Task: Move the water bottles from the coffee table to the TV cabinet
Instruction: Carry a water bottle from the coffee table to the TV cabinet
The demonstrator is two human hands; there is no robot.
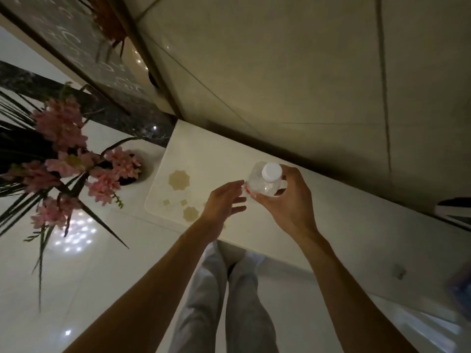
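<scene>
A clear plastic water bottle (pixel 265 180) with a white cap and a red label edge is upright over the white TV cabinet top (pixel 344 220). My right hand (pixel 288 200) wraps around its body from the right and below. My left hand (pixel 224 202) is just to the bottle's left, fingers spread, fingertips close to the label; whether they touch it I cannot tell. The bottle's base is hidden by my hand, so I cannot tell if it rests on the cabinet.
The cabinet's left end has beige flower-shaped marks (pixel 179 180). A pot of pink flowers (pixel 76 161) with long dark leaves stands on the glossy floor at the left. A dark-edged object (pixel 453 210) lies on the cabinet at the right. The wall rises behind.
</scene>
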